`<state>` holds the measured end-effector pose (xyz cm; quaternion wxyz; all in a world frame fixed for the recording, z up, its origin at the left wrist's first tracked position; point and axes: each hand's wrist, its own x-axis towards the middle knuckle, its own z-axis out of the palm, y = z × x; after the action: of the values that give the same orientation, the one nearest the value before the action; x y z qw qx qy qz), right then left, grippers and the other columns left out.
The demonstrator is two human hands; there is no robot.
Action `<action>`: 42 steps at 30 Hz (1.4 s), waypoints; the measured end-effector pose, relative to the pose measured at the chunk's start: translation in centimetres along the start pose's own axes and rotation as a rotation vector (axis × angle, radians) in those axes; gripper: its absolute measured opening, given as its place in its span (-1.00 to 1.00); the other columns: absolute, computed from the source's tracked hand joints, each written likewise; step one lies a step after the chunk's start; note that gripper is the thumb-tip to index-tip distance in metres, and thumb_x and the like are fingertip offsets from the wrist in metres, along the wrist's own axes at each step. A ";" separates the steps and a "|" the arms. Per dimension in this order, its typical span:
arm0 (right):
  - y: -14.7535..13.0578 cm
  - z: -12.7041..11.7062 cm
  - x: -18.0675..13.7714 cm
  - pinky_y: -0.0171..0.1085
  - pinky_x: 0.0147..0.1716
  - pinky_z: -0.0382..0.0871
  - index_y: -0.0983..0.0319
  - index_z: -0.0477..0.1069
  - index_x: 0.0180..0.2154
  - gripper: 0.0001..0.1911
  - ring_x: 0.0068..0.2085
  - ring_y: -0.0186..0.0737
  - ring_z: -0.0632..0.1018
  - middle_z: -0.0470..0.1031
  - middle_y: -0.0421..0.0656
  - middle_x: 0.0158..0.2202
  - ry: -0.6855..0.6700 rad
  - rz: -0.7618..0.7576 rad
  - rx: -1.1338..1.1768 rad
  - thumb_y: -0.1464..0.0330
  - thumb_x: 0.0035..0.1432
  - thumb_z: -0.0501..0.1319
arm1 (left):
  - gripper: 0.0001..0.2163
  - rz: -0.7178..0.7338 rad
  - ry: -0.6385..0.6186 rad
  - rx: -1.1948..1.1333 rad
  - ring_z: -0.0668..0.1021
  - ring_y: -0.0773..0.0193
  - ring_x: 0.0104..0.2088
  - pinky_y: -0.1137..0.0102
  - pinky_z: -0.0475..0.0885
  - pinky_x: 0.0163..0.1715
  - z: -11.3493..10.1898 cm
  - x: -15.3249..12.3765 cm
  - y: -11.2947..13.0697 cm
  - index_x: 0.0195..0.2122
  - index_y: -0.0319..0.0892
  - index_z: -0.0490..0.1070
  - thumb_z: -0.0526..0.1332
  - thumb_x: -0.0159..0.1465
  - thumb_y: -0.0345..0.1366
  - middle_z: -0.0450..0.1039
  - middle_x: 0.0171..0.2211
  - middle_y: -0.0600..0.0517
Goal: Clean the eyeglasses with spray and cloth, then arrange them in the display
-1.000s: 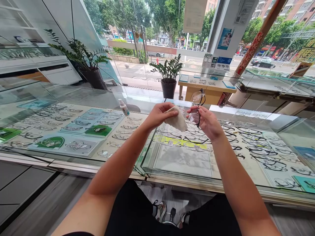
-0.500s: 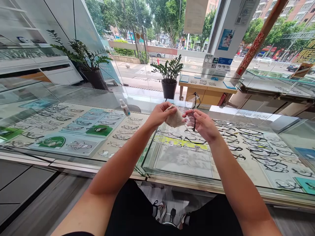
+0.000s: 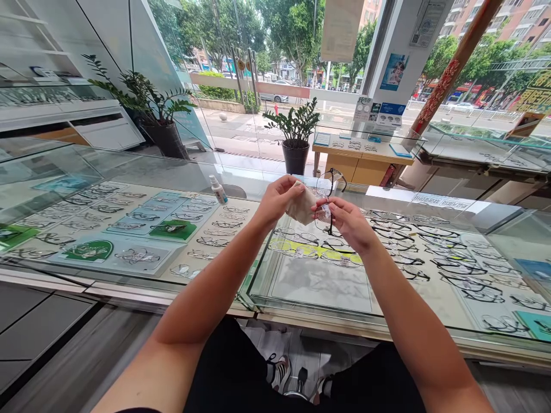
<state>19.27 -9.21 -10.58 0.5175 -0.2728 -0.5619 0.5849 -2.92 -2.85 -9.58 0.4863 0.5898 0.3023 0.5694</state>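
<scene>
Above the glass counter, my left hand (image 3: 278,198) pinches a pale beige cloth (image 3: 300,205) that hangs to the right of its fingers. My right hand (image 3: 348,222) grips a pair of dark-rimmed eyeglasses (image 3: 332,182) near the bridge, turned on end with one lens above the fingers and the other below. The cloth's right edge comes close to the right fingertips and the eyeglasses; whether it touches a lens I cannot tell. A white spray bottle (image 3: 218,190) with a blue label stands on the counter to the left of my hands.
The glass display counter (image 3: 318,301) spans the view, with rows of eyeglass frames (image 3: 460,267) under its top. Beyond it stand a potted plant (image 3: 295,155) and a small wooden display cabinet (image 3: 361,166). Another potted plant (image 3: 166,137) is at the left, before the window.
The right hand and the eyeglasses have shifted slightly left and down, closer to the cloth. My left hand has moved a little to the left, still pinching the cloth.
</scene>
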 end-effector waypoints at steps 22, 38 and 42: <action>-1.9 -1.7 -0.3 -0.12 -0.04 0.69 0.07 0.65 0.00 -0.52 0.16 0.05 0.78 0.79 -0.08 0.05 0.156 -0.124 0.090 -0.12 0.28 0.48 | -0.33 -0.084 -0.048 -0.126 0.56 0.35 -0.34 0.41 0.46 -0.28 1.3 0.1 -2.4 -0.27 -0.14 0.45 0.77 -0.07 0.16 0.59 -0.37 0.10; -2.4 -2.5 -0.4 -0.10 -0.01 0.69 0.07 0.69 -0.02 -0.56 0.10 0.04 0.78 0.79 -0.08 0.03 0.232 -0.142 0.095 -0.08 0.29 0.48 | -0.45 -0.307 -0.307 -0.131 0.57 0.30 -0.30 0.36 0.47 -0.23 0.9 -0.2 -3.0 -0.29 -0.22 0.67 0.73 0.05 0.16 0.59 -0.32 -0.01; -2.5 -3.5 -0.2 -0.08 0.05 0.67 0.07 0.68 -0.03 -0.57 0.10 0.01 0.77 0.79 -0.09 0.02 0.248 -0.118 0.058 -0.08 0.29 0.48 | -0.48 -0.288 -0.269 -0.200 0.51 0.32 -0.38 0.40 0.45 -0.34 0.8 -0.2 -2.1 -0.36 -0.17 0.54 0.70 0.10 0.12 0.49 -0.41 0.06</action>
<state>23.18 -8.49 -9.03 0.6241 -0.2944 -0.4916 0.5312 -1.82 -2.49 -11.49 0.6548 0.5598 0.2578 0.4375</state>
